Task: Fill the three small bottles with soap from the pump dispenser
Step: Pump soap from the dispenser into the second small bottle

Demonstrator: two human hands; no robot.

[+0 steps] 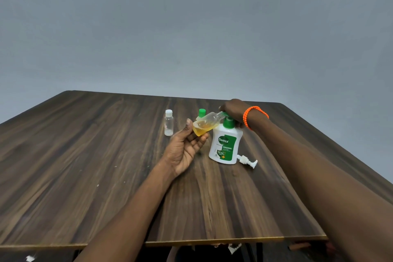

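Left hand (187, 147): bottle (207, 123) tilted, neck toward dispenser (225, 144)

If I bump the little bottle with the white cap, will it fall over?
Probably. The white-capped bottle stands tall and narrow on the wooden table, so it likely tips easily. It looks nearly empty and clear, so it is probably light plastic. Being round, it might roll once it is down.
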